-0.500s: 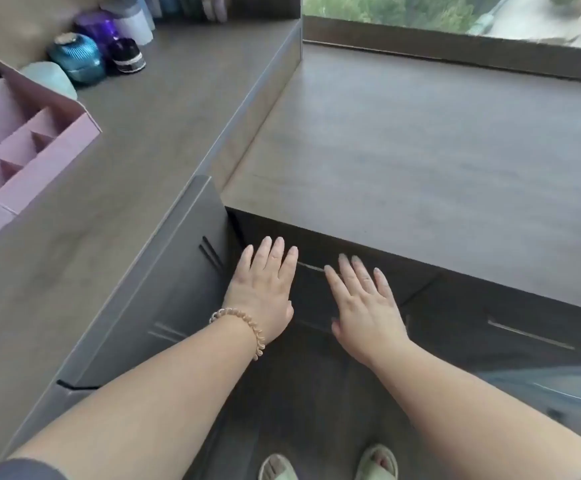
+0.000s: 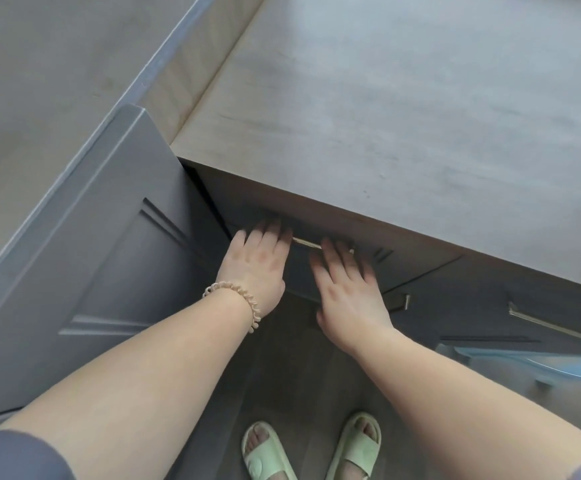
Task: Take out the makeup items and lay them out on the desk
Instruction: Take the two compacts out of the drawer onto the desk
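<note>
No makeup item shows in the head view. Both my hands are at the dark drawer front (image 2: 299,271) under the wooden desk top (image 2: 403,116). My left hand (image 2: 257,268), with a coiled band on its wrist, lies flat with its fingertips at the left end of the thin metal handle (image 2: 306,243). My right hand (image 2: 347,289) lies beside it, straight fingers over the handle's right part. The fingertips sit in shadow under the desk edge. The drawer looks closed.
A grey panelled cabinet door (image 2: 102,258) stands to the left, under a higher counter (image 2: 57,64). A second drawer with a long handle (image 2: 555,327) is to the right, above a blue stool (image 2: 541,365). My feet in green slippers (image 2: 264,452) stand below.
Both hands have reached forward and up onto the drawer handle. The camera has tipped down, so the pink organiser and the jars on the counter have left the view.
</note>
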`<state>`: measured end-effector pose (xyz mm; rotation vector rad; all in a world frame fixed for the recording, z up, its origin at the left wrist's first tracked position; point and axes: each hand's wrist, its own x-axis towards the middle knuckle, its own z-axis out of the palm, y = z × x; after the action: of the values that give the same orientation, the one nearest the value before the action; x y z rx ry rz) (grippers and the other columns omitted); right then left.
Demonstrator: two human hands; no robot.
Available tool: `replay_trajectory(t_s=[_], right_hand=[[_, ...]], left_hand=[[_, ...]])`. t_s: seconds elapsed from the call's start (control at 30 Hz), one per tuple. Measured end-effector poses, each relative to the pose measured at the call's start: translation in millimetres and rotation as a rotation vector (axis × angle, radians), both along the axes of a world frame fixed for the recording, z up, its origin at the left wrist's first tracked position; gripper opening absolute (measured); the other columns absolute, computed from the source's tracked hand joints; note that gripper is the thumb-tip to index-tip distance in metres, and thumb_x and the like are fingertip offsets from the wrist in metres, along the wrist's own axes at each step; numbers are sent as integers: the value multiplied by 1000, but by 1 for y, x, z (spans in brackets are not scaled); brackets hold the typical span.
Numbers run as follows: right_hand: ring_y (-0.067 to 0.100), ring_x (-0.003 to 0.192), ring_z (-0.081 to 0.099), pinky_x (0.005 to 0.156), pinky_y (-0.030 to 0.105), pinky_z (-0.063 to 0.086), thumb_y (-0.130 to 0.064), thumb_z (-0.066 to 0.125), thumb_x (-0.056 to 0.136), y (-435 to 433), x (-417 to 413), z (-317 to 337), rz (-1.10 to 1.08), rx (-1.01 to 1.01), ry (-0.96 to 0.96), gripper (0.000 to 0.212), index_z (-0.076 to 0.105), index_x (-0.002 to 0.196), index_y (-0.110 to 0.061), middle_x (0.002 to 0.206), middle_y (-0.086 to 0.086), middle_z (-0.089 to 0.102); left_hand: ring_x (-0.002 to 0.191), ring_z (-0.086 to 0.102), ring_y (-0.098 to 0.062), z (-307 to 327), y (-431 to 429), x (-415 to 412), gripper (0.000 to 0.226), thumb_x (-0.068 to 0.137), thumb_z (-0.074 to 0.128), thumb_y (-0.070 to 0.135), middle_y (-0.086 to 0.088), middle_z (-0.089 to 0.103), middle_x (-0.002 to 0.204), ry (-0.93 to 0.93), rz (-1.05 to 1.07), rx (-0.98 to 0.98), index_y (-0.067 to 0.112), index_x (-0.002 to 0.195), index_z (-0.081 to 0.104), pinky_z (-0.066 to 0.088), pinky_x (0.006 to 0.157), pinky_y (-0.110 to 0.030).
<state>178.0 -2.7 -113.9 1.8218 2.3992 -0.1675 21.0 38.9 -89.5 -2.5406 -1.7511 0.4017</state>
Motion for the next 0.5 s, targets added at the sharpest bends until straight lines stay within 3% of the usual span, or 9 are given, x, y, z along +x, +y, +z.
replay_trajectory(t_s=[0.17, 0.33, 0.43, 0.5], right_hand=[[35, 128, 44, 93, 48, 44, -26, 72, 56, -8, 1, 0, 28, -25, 10, 83, 48, 135, -12, 146, 16, 41], [32, 134, 37, 106, 49, 32, -28, 66, 67, -36, -6, 19, 71, -102, 61, 83, 34, 143, -16, 151, 13, 33], [26, 130, 42, 108, 45, 31, -33, 67, 70, -54, -12, 44, 69, 17, 162, 78, 36, 141, -21, 146, 6, 40], [24, 132, 35, 111, 42, 23, -34, 67, 73, -60, -11, 60, 59, 170, 228, 75, 37, 140, -21, 147, 5, 34]], left_hand=[[112, 45, -26, -1, -10, 5, 67, 80, 51, 20, -8, 35, 142, -23, 47, 8, 14, 141, 26, 37, 90, -36], [100, 49, -26, 4, -37, -2, 55, 76, 55, 20, -6, 49, 118, -12, 58, 11, 15, 129, 44, 40, 83, -37], [106, 46, -25, 16, -57, -9, 43, 79, 54, 22, -4, 50, 117, 20, 44, -25, 18, 121, 48, 36, 88, -39], [105, 47, -25, 27, -66, -14, 32, 79, 57, 26, -4, 53, 111, -3, 1, -21, 20, 110, 54, 36, 90, -40]])
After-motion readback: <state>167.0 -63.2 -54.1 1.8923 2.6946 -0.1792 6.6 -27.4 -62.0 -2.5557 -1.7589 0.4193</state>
